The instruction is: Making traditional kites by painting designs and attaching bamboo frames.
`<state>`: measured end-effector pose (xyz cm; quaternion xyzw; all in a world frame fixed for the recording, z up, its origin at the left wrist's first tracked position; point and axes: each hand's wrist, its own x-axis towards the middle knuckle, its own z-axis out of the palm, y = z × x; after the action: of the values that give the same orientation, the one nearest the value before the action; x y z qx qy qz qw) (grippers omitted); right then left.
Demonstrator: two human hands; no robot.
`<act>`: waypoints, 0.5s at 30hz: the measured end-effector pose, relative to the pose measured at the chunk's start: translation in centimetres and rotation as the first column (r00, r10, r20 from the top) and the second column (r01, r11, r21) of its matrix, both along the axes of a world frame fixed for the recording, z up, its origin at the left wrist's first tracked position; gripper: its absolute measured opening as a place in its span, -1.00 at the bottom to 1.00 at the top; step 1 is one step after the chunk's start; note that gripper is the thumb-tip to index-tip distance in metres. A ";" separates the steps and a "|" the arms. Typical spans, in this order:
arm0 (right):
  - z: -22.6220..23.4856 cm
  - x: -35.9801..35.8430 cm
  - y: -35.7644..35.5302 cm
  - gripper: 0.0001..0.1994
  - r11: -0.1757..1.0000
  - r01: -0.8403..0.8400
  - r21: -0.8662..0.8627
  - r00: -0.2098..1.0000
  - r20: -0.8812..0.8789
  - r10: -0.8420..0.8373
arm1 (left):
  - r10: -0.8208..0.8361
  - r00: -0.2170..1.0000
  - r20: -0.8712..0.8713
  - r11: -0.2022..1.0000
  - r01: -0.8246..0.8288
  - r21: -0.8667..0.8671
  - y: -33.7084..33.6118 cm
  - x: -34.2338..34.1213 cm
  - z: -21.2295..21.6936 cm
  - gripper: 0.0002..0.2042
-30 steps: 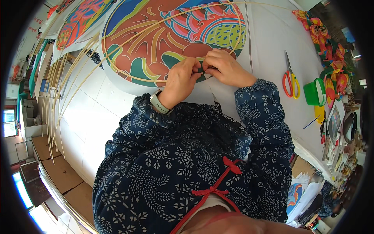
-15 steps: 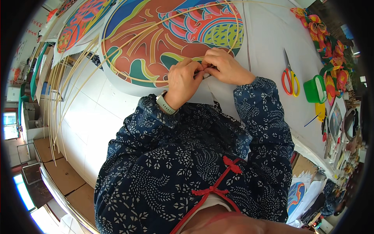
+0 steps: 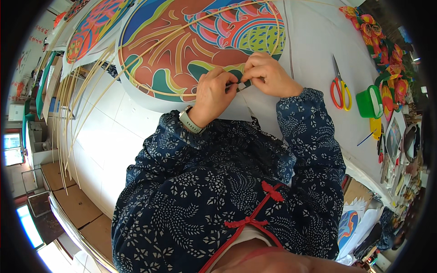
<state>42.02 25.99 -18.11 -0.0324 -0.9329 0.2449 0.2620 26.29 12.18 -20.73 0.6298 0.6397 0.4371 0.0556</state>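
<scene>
The left hand (image 3: 213,94) and right hand (image 3: 267,75) meet fingertip to fingertip, pinching a thin bamboo strip (image 3: 136,86) at the near edge of the painted kite cloth (image 3: 182,50) lying on the white table (image 3: 314,41). Farther right lie red-handled scissors (image 3: 339,86) and a green cup (image 3: 369,102).

Both forearms are stretched forward; the left hand (image 3: 214,93) and right hand (image 3: 266,75) are pinched closed, fingertips meeting.
</scene>
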 end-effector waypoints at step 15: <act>0.6 0.2 -1.3 -0.89 0.974 -0.021 0.225 0.999 -0.035 0.030 | 0.007 1.000 -0.029 1.000 -0.007 -0.023 0.3 0.0 0.1 -0.90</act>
<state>42.20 24.74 -17.51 0.0140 -0.9498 0.1418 0.2784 26.33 12.49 -20.64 0.6331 0.6476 0.4209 0.0521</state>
